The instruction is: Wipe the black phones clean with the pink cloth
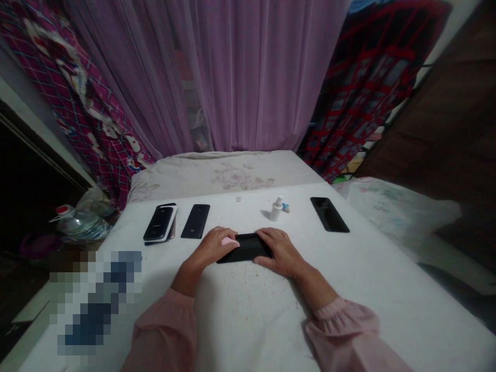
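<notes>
A black phone [248,249] lies sideways on the white-covered surface, its dark glossy face up. My left hand [216,245] is closed on a small pink pad [229,241], a cloth or a sponge, at the phone's left end. Around the right end, with fingers along the far edge and thumb at the near one, my right hand [282,253] grips the phone. Beyond the hands stands a white spray bottle [276,210], and a small blue-and-white item [285,207] sits beside it.
Stacked phones [159,223] and a single dark phone [196,221] lie at the left. Another black phone [330,214] is at the right. A tiny whitish piece [238,199] rests farther back. Off the left edge is a large clear bottle [79,225]; purple curtains [256,77] hang behind.
</notes>
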Demonstrator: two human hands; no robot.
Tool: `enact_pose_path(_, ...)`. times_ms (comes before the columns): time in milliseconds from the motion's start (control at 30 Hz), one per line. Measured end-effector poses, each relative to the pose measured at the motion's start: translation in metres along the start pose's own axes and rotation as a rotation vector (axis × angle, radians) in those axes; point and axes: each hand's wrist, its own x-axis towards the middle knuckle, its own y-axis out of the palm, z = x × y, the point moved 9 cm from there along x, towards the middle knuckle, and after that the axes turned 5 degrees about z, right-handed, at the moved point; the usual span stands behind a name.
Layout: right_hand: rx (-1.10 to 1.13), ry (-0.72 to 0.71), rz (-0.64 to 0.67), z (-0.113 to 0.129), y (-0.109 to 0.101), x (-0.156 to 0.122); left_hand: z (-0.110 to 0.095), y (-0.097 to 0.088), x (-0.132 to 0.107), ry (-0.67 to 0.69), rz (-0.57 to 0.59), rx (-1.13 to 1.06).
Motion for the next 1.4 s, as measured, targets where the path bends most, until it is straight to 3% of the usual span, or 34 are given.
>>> enact_pose_path(267, -0.002, 0.003, -0.008, 0.001, -0.001, 0.0, 0.0, 0.003, 0.003, -0.091, -0.164, 0.173)
enact_pose_path(400, 0.007, 0.013, 0.005, 0.001, -0.001, 0.0, -0.001, 0.004, 0.003, -0.124, -0.19, 0.182)
enact_pose_path(500, 0.006, 0.014, 0.011, 0.001, -0.002, 0.001, -0.001, 0.003, 0.004, -0.106, -0.147, 0.158)
enact_pose_path(733, 0.021, 0.011, 0.013, -0.001, -0.001, 0.0, -0.004, 0.003, -0.004, 0.036, 0.099, -0.048)
enact_pose_path(900, 0.031, 0.015, 0.015, -0.001, -0.001, 0.0, -0.005, 0.002, -0.007, 0.053, 0.117, -0.074)
enact_pose_path(1233, 0.033, 0.001, -0.006, -0.002, 0.0, 0.0, 0.006, 0.003, 0.004, -0.102, -0.176, 0.154)
enact_pose_path(1400, 0.028, 0.001, -0.007, -0.002, 0.0, -0.001, 0.006, 0.004, 0.004, -0.144, -0.225, 0.18)
